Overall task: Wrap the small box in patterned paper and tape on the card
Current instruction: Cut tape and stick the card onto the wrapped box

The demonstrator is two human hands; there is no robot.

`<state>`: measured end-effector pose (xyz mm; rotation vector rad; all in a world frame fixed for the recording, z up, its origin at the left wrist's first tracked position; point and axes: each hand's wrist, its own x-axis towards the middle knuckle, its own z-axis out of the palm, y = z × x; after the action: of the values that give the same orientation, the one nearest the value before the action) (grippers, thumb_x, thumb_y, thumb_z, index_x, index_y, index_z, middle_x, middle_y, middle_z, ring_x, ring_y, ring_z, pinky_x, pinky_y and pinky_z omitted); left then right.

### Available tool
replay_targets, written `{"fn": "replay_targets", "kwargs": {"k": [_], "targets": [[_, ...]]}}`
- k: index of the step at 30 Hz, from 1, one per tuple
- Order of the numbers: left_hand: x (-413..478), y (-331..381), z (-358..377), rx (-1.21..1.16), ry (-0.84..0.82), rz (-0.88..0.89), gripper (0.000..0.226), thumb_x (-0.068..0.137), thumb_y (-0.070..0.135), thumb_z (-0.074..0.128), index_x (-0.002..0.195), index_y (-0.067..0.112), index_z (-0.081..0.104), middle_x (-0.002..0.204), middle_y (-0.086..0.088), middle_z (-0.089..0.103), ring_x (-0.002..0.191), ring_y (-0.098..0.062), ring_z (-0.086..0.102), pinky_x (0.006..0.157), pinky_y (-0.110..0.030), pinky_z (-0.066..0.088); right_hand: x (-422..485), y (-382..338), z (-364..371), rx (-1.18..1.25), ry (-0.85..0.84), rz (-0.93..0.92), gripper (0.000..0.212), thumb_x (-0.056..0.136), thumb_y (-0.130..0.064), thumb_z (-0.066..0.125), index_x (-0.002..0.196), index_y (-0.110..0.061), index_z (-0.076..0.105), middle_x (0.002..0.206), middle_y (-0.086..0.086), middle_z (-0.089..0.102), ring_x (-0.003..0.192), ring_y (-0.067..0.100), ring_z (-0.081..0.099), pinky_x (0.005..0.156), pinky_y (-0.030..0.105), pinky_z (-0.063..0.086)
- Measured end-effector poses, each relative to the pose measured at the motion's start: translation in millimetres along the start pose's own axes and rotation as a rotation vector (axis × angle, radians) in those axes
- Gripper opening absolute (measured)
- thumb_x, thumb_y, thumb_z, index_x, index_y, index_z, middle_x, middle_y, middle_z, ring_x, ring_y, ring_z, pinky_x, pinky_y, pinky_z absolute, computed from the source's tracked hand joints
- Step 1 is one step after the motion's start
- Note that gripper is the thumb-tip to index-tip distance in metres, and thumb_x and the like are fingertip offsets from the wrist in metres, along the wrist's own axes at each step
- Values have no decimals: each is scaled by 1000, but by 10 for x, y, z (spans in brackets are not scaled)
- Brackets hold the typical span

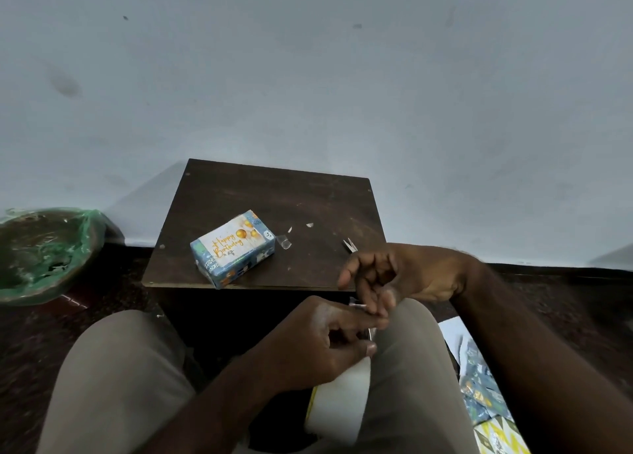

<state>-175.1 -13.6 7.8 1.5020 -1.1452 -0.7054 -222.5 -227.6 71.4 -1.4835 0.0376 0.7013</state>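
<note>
While the wrapped box point(233, 248), card point(227, 244) on top, sits at the table's point(308, 196) seven o'clock, scissors point(350, 244) and tape scraps point(284, 242) lie toward three. Below, the left hand point(322, 340) grips a tape roll point(342, 402); the right hand point(394, 275), fingers loosely curled, pinches its tape end. Crumpled green plastic fills a bin point(44, 251) at nine o'clock.

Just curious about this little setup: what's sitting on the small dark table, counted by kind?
Wrapped box with birthday card: 1
Scissors: 1
Loose tape piece: 1
Tiny scraps: 2
Total: 5
</note>
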Motion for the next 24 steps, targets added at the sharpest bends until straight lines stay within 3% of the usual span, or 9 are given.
{"fn": "replay_targets", "kwargs": {"k": [4,6,9,11,14,18,24], "targets": [[38,-50,-36,-25,140,-23,33,86,20,72,119,22,73,105,6,75,97,-10,70,93,-33,54,5,74,22,144,239,-82,73,70,-41,89,127,-6,58,107,20,65,90,28,63,80,38,54],[57,-66,-86,-7,261,3,30,86,19,71,116,24,74,108,10,74,104,-6,68,94,-26,52,74,116,148,85,375,-70,64,71,-39,88,122,-11,62,108,16,67,98,28,62,88,43,52],[74,-115,-166,-78,376,-79,35,87,16,71,119,30,70,109,13,74,107,1,66,95,-22,52,249,173,423,-80,375,-81,37,84,-18,78,116,-8,62,105,8,70,104,18,63,97,41,49],[75,-142,-210,-140,379,-137,39,91,4,67,121,29,68,110,18,73,109,2,65,96,-21,51,346,216,559,-78,422,-132,32,87,-11,75,117,-10,63,106,2,72,107,16,66,98,36,51],[85,-122,-275,-280,382,-176,35,93,1,64,117,26,68,107,16,74,104,-3,69,86,-17,52,414,298,628,21,508,-196,39,86,-5,74,123,-8,61,117,15,69,114,25,65,99,37,51],[98,-127,-280,-409,345,-193,41,90,-9,62,115,23,68,110,5,75,100,-17,73,82,-23,56,394,350,658,117,489,-211,42,85,5,70,125,0,58,119,19,68,114,29,65,97,36,52],[94,-159,-251,-440,329,-182,42,88,-12,62,113,20,70,111,2,75,100,-20,73,83,-24,57,371,354,688,159,485,-236,42,85,8,69,125,-1,59,119,19,69,113,28,66,93,33,53]]}}
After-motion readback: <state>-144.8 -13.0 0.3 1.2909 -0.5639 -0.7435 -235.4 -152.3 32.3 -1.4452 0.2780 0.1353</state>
